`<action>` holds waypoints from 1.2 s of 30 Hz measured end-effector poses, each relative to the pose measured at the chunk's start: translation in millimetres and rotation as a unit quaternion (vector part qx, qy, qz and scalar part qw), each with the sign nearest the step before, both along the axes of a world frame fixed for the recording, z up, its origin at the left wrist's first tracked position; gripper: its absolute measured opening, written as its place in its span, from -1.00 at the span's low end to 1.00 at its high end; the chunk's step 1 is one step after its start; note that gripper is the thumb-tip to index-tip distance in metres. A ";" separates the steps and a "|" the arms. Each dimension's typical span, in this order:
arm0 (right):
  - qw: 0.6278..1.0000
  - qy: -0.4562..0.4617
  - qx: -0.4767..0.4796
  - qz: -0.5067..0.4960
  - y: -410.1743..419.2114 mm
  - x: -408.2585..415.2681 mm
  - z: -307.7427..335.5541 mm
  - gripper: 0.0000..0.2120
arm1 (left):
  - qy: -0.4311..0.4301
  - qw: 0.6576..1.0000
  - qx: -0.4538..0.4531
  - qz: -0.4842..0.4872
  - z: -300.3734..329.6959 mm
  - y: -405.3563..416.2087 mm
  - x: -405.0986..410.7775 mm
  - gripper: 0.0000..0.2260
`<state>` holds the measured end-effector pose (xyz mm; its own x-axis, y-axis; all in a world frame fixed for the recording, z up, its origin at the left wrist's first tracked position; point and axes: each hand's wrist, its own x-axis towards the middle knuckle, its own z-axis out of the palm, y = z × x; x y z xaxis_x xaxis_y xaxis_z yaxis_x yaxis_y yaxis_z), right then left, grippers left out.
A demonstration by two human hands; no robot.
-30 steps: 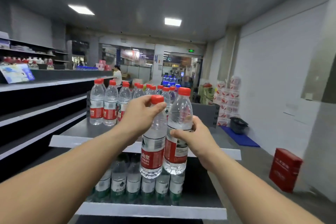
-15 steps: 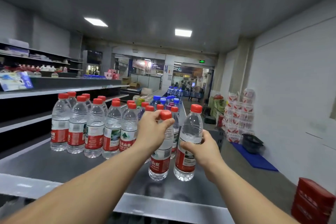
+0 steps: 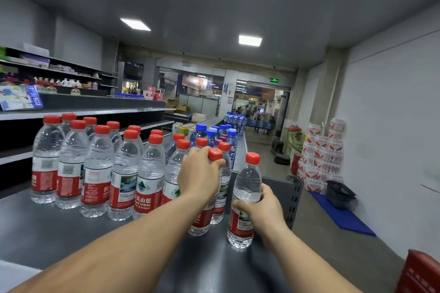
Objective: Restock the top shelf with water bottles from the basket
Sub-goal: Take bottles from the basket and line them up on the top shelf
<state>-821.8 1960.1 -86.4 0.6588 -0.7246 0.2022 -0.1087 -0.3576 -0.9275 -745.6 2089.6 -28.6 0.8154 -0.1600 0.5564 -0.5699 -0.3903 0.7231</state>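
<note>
A block of red-capped bottles point(image 3: 100, 169) stands upright on the grey top shelf point(image 3: 47, 233). The left hand point(image 3: 198, 175) grips one bottle point(image 3: 202, 219) near its cap, likely to tuck it against the rows. The right hand point(image 3: 260, 207) clasps another bottle point(image 3: 245, 183) around its middle, base on the shelf. Stacked water packs point(image 3: 323, 152) line the right wall. The basket isn't visible.

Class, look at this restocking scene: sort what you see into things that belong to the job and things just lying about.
Part of the job:
- clear red-capped bottle in the left hand
- clear red-capped bottle in the right hand
- left hand
- right hand
- dark grey metal top shelf
- row of red-capped water bottles

Lying about:
- blue-capped bottles
- stacked bottle packs by the wall
- blue floor mat
</note>
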 end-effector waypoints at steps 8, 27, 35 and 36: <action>1.000 0.009 0.002 -0.019 -19.2 35.8 -2.1 -0.49 | -0.034 0.998 0.017 0.049 2.4 -16.6 23.0 -0.79; 0.987 0.148 -0.030 -0.060 -22.2 51.5 -32.5 -0.61 | -0.211 0.933 0.282 0.069 -55.5 5.0 29.6 -0.02; 0.982 0.182 -0.021 -0.051 -24.6 60.3 -43.4 -0.61 | -0.295 0.913 0.267 0.090 -67.9 8.8 34.8 -0.12; 0.981 0.189 -0.022 -0.041 -23.9 59.0 -45.5 -0.61 | -0.290 0.917 0.262 0.085 -69.6 8.9 35.7 -0.10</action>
